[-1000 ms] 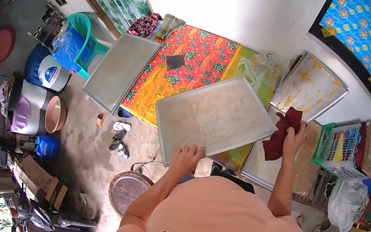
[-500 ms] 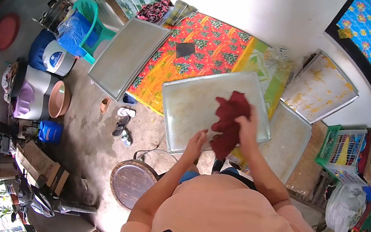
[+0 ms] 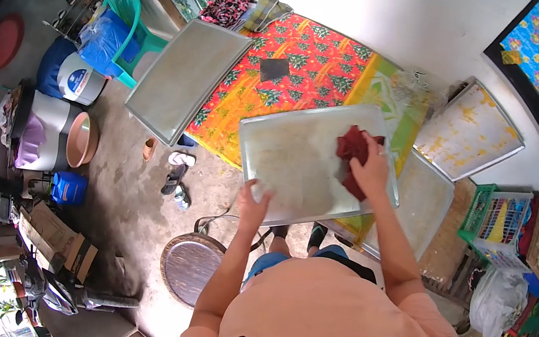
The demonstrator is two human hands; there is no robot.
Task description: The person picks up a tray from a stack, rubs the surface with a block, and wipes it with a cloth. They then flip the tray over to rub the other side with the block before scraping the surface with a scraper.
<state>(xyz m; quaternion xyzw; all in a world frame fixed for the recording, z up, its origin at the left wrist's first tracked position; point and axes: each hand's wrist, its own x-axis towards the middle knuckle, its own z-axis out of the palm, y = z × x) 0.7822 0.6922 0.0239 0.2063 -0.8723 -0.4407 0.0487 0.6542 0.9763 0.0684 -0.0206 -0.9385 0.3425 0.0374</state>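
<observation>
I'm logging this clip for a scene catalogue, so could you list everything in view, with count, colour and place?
held tray: 1, grey metal, centre
dark red cloth: 1, on the held tray's right part
other trays: 3, grey; one leaning at upper left, one under the held tray at right, one yellow-stained at upper right
patterned mat: 1, red and orange, upper centre
plastic chair: 1, green, upper left
round stool: 1, brown, bottom centre
basket: 1, green, right
sandals: a few, on the floor, centre left
left hand: grips the held tray's near edge
right hand: presses the dark red cloth
</observation>
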